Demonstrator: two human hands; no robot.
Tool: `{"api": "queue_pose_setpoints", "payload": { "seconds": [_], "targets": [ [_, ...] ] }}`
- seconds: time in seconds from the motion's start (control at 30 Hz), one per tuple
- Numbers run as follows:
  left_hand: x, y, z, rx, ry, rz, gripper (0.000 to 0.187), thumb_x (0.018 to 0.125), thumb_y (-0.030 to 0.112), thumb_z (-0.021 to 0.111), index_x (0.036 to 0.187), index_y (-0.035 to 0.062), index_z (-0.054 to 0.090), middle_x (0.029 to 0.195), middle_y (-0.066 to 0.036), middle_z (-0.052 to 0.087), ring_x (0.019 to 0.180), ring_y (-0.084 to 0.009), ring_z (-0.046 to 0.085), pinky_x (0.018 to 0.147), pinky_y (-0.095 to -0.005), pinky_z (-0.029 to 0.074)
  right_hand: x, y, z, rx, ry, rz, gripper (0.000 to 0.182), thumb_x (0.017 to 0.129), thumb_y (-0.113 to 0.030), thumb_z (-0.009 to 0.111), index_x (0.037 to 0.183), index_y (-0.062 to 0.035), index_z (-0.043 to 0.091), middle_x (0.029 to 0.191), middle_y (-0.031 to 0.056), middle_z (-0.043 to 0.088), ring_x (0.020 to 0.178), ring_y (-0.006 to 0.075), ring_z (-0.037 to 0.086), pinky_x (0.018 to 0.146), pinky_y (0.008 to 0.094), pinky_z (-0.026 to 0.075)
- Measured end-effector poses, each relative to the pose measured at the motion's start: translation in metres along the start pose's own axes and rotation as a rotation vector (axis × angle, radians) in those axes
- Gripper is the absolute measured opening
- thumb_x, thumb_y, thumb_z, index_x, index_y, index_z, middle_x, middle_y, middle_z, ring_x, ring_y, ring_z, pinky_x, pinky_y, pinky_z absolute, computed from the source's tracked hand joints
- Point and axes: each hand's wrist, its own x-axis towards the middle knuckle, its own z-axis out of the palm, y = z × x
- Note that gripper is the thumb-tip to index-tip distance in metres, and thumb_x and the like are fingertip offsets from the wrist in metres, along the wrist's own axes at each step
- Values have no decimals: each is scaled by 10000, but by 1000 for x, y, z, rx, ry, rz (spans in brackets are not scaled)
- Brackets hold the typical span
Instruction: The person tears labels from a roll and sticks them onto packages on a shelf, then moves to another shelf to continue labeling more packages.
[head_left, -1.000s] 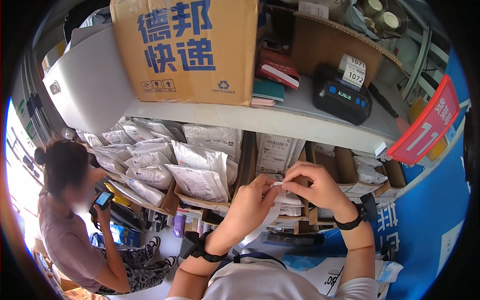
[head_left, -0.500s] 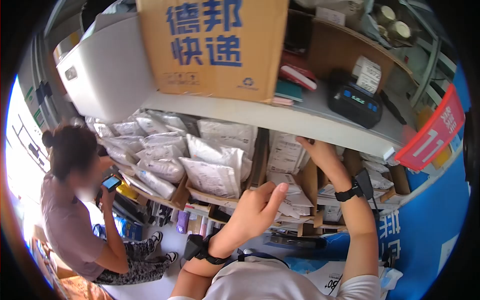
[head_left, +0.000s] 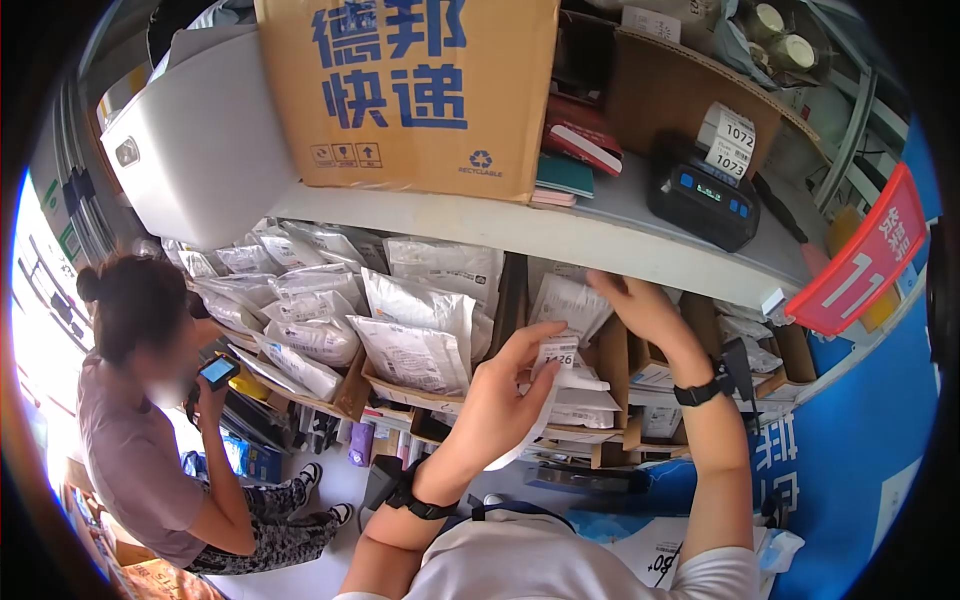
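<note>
A white label strip point(head_left: 556, 358) printed 1426 shows between the thumb and fingers of my left hand point(head_left: 503, 400), and its tail hangs below the palm. My right hand point(head_left: 637, 308) reaches under the shelf edge, fingers closed at the upper right edge of a white parcel point(head_left: 568, 305). That parcel leans back in a cardboard bin point(head_left: 614, 375); the fingertips are partly hidden behind it. More white parcels point(head_left: 584, 410) lie just below, close to my left hand.
Bagged parcels point(head_left: 415, 350) fill the bins at left. On the shelf point(head_left: 480, 235) above stand a large carton point(head_left: 410, 100), a white bin point(head_left: 205, 140) and a label printer point(head_left: 705, 200). A red sign point(head_left: 862, 255) juts out at right. Another person point(head_left: 160, 430) holds a phone point(head_left: 217, 372) at left.
The 1426 label strip now shows in my left hand, where a closed hand with its thumb out was before. The parcel at my right hand has tilted. The view has shifted slightly.
</note>
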Motion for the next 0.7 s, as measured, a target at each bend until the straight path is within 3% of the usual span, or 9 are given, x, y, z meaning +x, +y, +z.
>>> {"api": "queue_pose_setpoints", "payload": {
  "seconds": [0.03,0.07,0.13,0.3,0.47,0.6,0.63,0.67,0.7],
  "targets": [
    [2,-2,1,10,-13,9,347,956,-28,589,1293,-5,511,902,-31,652,835,-53,551,734,-211,472,-6,-9,-6,201,-263,244,343,973,-263,646,1222,-29,617,1037,112,676,936,198,630,833,325,495],
    [4,-1,2,10,-13,10,347,956,-28,589,1293,-5,511,902,-31,652,835,-53,551,734,-211,472,-13,-17,-12,201,-263,244,343,973,-263,646,1222,-29,617,1037,112,676,936,198,630,833,325,495],
    [7,2,6,59,-93,-95,409,954,-22,592,1338,1,454,935,-63,676,871,-67,581,747,-225,484,-30,-29,-17,374,-549,68,311,1015,-273,586,1187,-19,633,963,67,669,879,116,580,796,275,482],
    [11,-2,15,34,-64,-85,349,970,42,615,1282,-27,473,906,-92,704,814,-78,609,720,-233,502,-55,-44,-21,636,-370,39,179,972,-122,646,1094,5,678,962,30,677,861,87,606,775,257,498],
    [8,7,13,69,-30,-202,197,977,123,641,1009,-66,593,821,-98,705,731,-81,639,641,-237,535,-65,-59,-23,562,-299,41,135,935,-81,687,1026,17,669,957,39,664,868,88,615,777,246,502],
    [-7,32,-2,204,-78,-260,246,979,183,646,942,-58,615,812,-104,706,679,-100,636,595,-247,515,-78,-71,-19,658,-155,1,103,920,-59,701,973,16,653,966,50,651,888,85,607,774,238,497],
    [-17,48,-10,280,-141,-288,283,989,221,619,895,-46,630,768,-153,680,645,-156,647,580,-291,498,-85,-76,-21,641,-140,19,150,906,-63,710,1020,4,640,1029,82,640,973,167,623,835,279,506],
    [-25,54,-20,355,-205,-315,334,998,258,592,848,-35,645,723,-202,654,610,-212,658,566,-334,481,-94,-84,-21,639,-138,22,150,906,-63,710,1020,4,640,1029,82,640,973,167,623,835,279,506],
    [-41,49,-33,245,-234,-227,359,1012,270,551,860,-34,666,747,-196,665,640,-212,654,604,-341,487,-105,-94,-19,385,13,-168,228,889,-66,717,1098,-31,634,1103,100,621,1036,219,611,880,322,503]
  ]
}}
